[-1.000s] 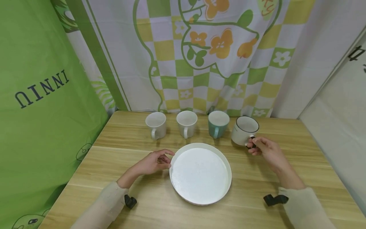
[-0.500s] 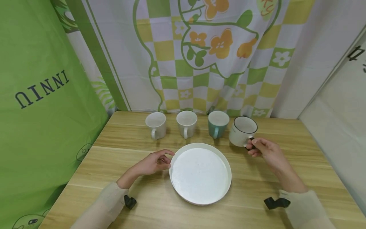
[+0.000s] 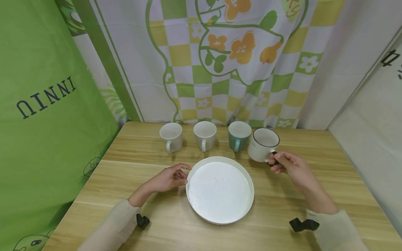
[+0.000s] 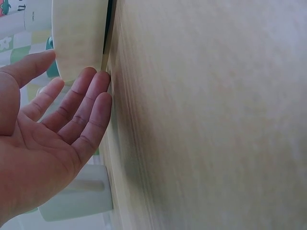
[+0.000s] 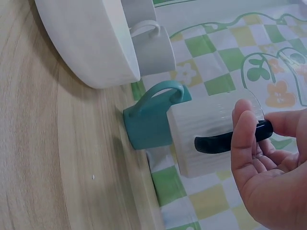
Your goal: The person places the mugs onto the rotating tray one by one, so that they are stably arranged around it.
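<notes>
"What were your hands doing?"

"They were apart. My right hand [image 3: 290, 168] pinched the black handle [image 5: 213, 144] of the white mug [image 3: 261, 150]. It seemed to be up off the table [image 3: 270, 219], just beside the teal cup [image 3: 235, 141]. My left hand [image 3: 164, 179] had loose, bent fingers at the side of the round tray [image 3: 220, 190] (I couldn't tell if they pushed on it)."

"What could have gone wrong?"

"I thought the mug might bump the teal cup, because they were so close. It might tip, too, since I held just one side. A left-hand push might slide the tray."

"How did things look?"

"The mug had straight sides and a dark rim. Its handle was shiny. The teal cup got thinner lower down. The tray was pale, with a low wall, and the table had stripy wood."
</notes>
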Tool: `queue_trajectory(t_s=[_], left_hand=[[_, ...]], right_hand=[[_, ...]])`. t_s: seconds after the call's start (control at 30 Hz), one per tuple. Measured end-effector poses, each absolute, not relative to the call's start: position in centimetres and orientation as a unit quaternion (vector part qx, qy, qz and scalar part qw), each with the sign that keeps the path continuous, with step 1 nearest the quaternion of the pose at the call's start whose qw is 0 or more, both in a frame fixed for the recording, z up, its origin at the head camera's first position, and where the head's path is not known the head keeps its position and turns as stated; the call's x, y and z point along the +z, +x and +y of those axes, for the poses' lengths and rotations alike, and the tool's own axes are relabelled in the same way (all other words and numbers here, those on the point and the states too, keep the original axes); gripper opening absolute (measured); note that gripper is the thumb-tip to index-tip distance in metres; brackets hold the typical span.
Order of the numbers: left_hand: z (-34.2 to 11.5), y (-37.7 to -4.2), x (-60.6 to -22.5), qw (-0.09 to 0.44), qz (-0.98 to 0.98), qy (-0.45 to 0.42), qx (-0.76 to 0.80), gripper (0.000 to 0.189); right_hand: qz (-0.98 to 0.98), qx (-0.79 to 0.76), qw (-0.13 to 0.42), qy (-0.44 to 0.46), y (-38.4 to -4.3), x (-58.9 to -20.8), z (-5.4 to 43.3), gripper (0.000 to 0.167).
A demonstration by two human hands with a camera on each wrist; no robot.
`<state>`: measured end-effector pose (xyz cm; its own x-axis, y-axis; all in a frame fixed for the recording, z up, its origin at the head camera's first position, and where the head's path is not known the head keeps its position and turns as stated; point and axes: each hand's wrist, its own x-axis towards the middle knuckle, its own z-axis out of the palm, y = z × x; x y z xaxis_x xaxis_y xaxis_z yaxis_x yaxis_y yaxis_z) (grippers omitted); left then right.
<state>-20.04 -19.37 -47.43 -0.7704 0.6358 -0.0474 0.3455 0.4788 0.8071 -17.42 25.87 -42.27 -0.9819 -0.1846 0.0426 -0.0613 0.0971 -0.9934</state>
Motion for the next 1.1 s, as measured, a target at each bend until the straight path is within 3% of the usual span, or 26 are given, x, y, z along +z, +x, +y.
queue_trajectory(t_s=[1.1], left_hand=[[-19.3,-20.0,-47.5,0.177,0.839,0.29,0.424,0.045]], right_hand=[[0.765,-0.63,0.074,-0.11,-16.0,-40.7,23.3,0.035]])
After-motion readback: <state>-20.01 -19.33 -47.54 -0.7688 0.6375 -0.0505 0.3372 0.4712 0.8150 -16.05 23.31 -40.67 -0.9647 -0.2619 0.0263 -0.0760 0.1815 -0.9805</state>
